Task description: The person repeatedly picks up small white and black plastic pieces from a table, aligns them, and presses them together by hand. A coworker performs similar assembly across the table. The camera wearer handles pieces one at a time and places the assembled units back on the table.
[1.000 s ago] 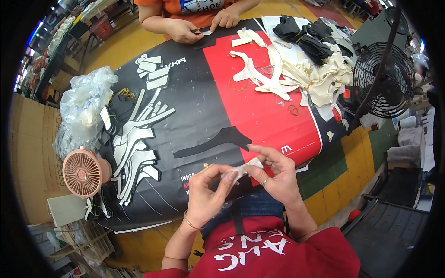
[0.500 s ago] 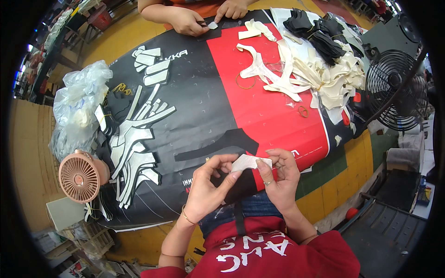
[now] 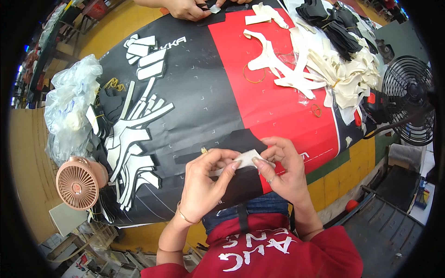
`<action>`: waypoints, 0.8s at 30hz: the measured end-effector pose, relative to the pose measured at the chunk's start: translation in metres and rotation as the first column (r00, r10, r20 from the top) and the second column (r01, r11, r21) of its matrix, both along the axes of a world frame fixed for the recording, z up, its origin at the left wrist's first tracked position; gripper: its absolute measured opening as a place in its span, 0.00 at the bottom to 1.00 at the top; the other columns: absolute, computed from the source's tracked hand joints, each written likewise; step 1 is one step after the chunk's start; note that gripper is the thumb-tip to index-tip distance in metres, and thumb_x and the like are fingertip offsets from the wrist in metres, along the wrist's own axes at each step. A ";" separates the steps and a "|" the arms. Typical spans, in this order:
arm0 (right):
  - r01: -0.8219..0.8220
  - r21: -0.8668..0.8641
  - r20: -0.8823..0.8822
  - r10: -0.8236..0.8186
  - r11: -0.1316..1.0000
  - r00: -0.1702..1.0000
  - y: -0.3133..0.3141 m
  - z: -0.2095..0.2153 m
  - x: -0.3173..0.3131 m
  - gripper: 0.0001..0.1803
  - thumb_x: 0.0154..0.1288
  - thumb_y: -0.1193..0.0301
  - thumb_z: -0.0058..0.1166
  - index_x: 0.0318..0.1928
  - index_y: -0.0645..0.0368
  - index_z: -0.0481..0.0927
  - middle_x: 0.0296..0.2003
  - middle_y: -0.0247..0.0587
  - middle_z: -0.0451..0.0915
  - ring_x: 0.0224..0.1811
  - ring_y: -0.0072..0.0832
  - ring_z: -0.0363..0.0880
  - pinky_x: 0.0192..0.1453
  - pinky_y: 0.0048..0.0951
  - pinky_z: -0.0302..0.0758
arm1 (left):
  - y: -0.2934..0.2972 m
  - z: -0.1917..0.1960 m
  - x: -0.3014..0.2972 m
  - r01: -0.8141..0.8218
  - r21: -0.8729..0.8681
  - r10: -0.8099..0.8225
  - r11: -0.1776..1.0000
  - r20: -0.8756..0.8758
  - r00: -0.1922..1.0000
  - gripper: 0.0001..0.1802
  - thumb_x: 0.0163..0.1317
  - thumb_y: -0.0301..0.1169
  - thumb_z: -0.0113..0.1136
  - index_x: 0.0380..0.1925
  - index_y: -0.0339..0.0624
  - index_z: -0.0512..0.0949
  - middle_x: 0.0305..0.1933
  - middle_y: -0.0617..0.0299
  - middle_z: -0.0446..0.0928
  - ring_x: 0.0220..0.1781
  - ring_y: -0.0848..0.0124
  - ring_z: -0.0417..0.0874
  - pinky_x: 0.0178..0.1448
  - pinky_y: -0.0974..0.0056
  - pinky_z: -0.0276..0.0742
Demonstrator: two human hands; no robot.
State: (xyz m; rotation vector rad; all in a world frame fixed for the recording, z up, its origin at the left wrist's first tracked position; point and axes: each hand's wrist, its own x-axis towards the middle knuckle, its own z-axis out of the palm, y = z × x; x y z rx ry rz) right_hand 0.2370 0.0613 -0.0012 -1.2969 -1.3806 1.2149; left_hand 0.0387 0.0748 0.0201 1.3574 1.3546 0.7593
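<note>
A small off-white cut piece point(image 3: 249, 158), fabric-like and curved along one edge, is stretched between my hands above the table's near side. My left hand point(image 3: 204, 180) pinches its left end between thumb and fingers. My right hand point(image 3: 286, 172) grips the other end between thumb and forefinger, its remaining fingers curled loosely. Part of the piece seems to run behind my left fingers, where I cannot make out its full shape. Just beyond my hands, a flat black cut piece point(image 3: 238, 140) lies on the black and red table cover point(image 3: 199, 102).
White cut pieces with dark edges point(image 3: 132, 134) fan out on the left, beside a pink fan point(image 3: 78, 183) and clear plastic bags point(image 3: 74, 102). Cream pieces point(image 3: 343, 69) and black bundles point(image 3: 329, 28) pile up at right, near a black fan point(image 3: 408, 99). Across the table, a co-worker's hands point(image 3: 190, 8) hold a small piece.
The off-white piece has turned between my hands, and its outline now looks more angled. My fingers have shifted on it. The whole view has moved slightly.
</note>
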 end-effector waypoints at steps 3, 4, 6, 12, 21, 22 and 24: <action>0.082 -0.057 0.149 -0.073 0.995 0.986 0.008 -0.001 -0.006 0.21 0.67 0.76 0.65 0.56 0.63 0.72 0.24 0.35 0.80 0.24 0.15 0.75 0.29 0.21 0.70 | 0.010 -0.007 0.007 -0.066 0.155 0.092 0.986 -0.169 0.981 0.10 0.61 0.23 0.69 0.41 0.34 0.82 0.30 0.54 0.82 0.29 0.68 0.83 0.38 0.65 0.79; 0.097 -0.075 0.207 -0.080 0.992 0.975 0.010 -0.001 -0.007 0.21 0.67 0.77 0.65 0.56 0.63 0.71 0.24 0.34 0.79 0.23 0.13 0.73 0.27 0.20 0.67 | 0.013 -0.010 0.009 -0.081 0.158 0.108 0.984 -0.171 0.979 0.10 0.60 0.22 0.70 0.41 0.34 0.82 0.29 0.54 0.82 0.29 0.68 0.83 0.37 0.65 0.79; 0.114 -0.022 0.262 -0.105 0.993 0.959 0.016 -0.003 -0.013 0.20 0.67 0.77 0.65 0.54 0.63 0.70 0.21 0.33 0.77 0.20 0.11 0.69 0.23 0.20 0.62 | 0.019 -0.016 0.012 -0.109 0.163 0.138 0.981 -0.178 0.974 0.10 0.59 0.22 0.70 0.41 0.33 0.81 0.28 0.54 0.81 0.29 0.68 0.83 0.37 0.66 0.79; 0.133 -0.083 0.304 -0.102 0.988 0.947 0.022 -0.005 -0.019 0.21 0.68 0.78 0.63 0.56 0.63 0.68 0.19 0.33 0.75 0.21 0.12 0.71 0.24 0.20 0.64 | 0.023 -0.022 0.014 -0.136 0.126 0.158 0.983 -0.189 0.969 0.10 0.59 0.22 0.70 0.39 0.33 0.80 0.28 0.54 0.81 0.28 0.66 0.83 0.36 0.64 0.78; 0.141 -0.111 0.362 -0.092 0.984 0.928 0.026 -0.007 -0.020 0.23 0.68 0.76 0.63 0.58 0.63 0.67 0.19 0.36 0.76 0.20 0.21 0.74 0.24 0.25 0.67 | 0.026 -0.021 0.014 -0.117 0.103 0.138 0.988 -0.230 0.963 0.09 0.59 0.21 0.69 0.38 0.34 0.79 0.28 0.53 0.81 0.28 0.62 0.83 0.36 0.62 0.78; 0.154 -0.120 0.364 -0.101 0.981 0.926 0.026 -0.006 -0.021 0.23 0.67 0.75 0.64 0.58 0.63 0.68 0.18 0.37 0.76 0.19 0.27 0.75 0.25 0.30 0.68 | 0.026 -0.021 0.014 -0.118 0.094 0.137 0.989 -0.236 0.962 0.09 0.59 0.21 0.69 0.38 0.34 0.79 0.28 0.53 0.81 0.28 0.62 0.83 0.36 0.62 0.78; 0.166 -0.133 0.371 -0.106 0.977 0.923 0.026 -0.005 -0.021 0.23 0.66 0.74 0.65 0.57 0.62 0.68 0.18 0.37 0.76 0.17 0.33 0.77 0.25 0.35 0.69 | 0.026 -0.021 0.014 -0.113 0.103 0.134 0.988 -0.235 0.963 0.09 0.59 0.21 0.69 0.38 0.34 0.79 0.28 0.53 0.81 0.28 0.61 0.83 0.36 0.61 0.78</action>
